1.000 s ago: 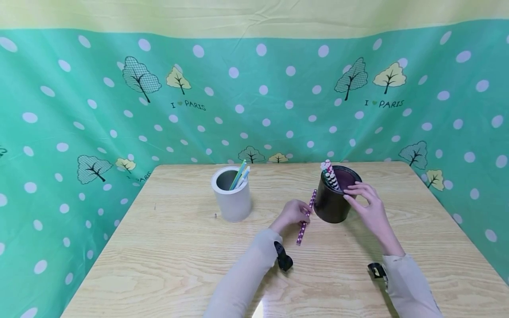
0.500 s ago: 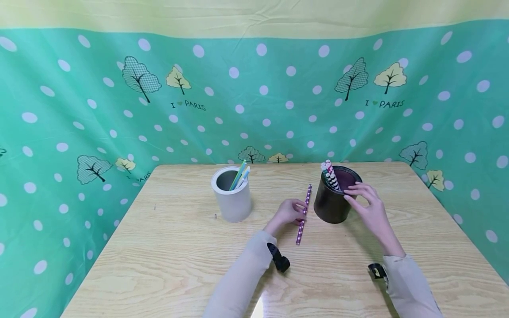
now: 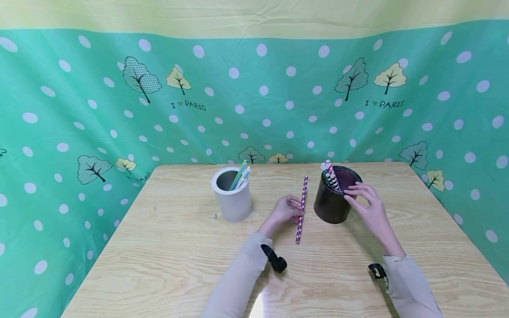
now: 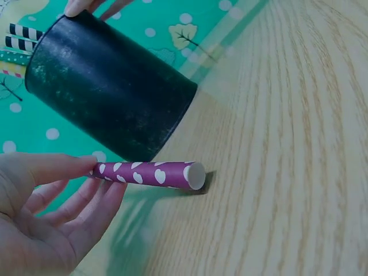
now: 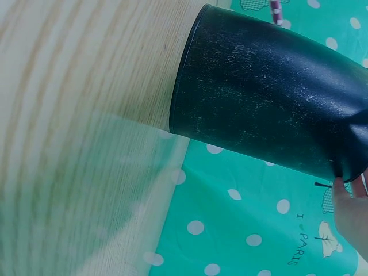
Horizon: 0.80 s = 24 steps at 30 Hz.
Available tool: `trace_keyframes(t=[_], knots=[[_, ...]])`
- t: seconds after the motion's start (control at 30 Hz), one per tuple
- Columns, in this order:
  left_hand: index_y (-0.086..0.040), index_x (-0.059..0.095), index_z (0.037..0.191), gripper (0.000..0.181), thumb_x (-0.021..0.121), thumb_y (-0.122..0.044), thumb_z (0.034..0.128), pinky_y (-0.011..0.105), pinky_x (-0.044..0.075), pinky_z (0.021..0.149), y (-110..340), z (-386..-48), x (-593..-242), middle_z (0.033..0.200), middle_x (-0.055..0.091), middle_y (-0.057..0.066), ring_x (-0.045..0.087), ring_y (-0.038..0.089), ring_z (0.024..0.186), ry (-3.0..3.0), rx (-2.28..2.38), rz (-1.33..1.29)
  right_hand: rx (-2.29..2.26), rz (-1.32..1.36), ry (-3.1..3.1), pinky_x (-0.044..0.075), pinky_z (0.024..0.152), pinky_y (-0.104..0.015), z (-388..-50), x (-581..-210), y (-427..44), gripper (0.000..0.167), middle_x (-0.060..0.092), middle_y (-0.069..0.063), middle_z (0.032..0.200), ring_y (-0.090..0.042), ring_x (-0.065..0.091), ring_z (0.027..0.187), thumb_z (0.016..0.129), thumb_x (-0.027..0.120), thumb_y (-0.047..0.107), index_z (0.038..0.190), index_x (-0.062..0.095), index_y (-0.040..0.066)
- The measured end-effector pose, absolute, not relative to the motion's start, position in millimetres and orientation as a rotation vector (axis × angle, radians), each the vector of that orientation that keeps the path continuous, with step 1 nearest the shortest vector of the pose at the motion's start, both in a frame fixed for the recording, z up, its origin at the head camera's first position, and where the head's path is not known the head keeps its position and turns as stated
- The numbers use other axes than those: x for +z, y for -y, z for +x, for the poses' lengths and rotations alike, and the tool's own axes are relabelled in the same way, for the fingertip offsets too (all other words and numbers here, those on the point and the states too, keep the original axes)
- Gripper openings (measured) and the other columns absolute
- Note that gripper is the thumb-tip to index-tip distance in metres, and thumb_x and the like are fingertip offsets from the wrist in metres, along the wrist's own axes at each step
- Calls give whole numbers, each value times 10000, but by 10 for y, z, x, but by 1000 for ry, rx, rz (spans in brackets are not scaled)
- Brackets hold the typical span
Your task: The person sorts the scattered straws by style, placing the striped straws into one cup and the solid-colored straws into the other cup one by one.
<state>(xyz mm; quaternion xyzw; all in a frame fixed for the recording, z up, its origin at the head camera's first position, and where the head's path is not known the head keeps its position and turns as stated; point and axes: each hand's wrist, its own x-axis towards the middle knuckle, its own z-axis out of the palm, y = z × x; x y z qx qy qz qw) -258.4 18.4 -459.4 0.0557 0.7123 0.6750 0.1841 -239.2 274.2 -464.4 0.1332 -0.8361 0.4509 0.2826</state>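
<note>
My left hand [image 3: 287, 209] pinches a purple paper straw [image 3: 304, 190] with white hearts between thumb and fingers. In the left wrist view the straw [image 4: 150, 174] points its white end toward the tabletop, a dark shadow close by. Right of it stands a black cylindrical holder [image 3: 331, 206] with several patterned straws [image 3: 330, 177] leaning at its left side. My right hand [image 3: 369, 207] pinches the holder's right rim, thumb outside and fingers over the edge. In the right wrist view the holder's wall [image 5: 264, 92] fills much of the picture, and the right fingertips [image 5: 340, 188] touch its rim.
A white cylindrical holder [image 3: 234, 205] stands to the left, with several plain-coloured straws [image 3: 240, 176] in it. The wooden table [image 3: 167, 247] ends at a green dotted curtain [image 3: 262, 110] at the back and sides.
My left hand has moved left and slightly away from me with the purple straw, widening its distance from the black holder. My right hand and both holders have stayed in place.
</note>
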Motion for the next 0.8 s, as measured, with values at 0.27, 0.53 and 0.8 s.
trace_keyframes(t=[0.27,0.53,0.8], knots=[[44,493,1038,346,578,156,721,364,541,577,-176,-2577,-4520,832,563,88,565,155,547,-1953,1962,218,1244,317,2300,260,955,-179,-2063,-4142,-2477,181,551,-122,1069,-237,386,1140,797,645,89,955,655,1],[-8,485,1135,445,572,139,723,368,540,622,-183,-2525,-4347,850,568,80,576,148,593,-1932,2013,308,1245,317,2285,258,967,-180,-2068,-4146,-2479,191,546,-163,1082,-250,386,1142,779,655,51,959,651,-13],[35,471,1179,441,562,137,760,399,535,655,-195,-2466,-4176,879,560,116,572,150,654,-1911,2037,408,1319,375,2217,239,1031,-328,-2089,-4216,-2501,183,551,-78,1064,-225,379,1159,806,646,156,956,666,52]])
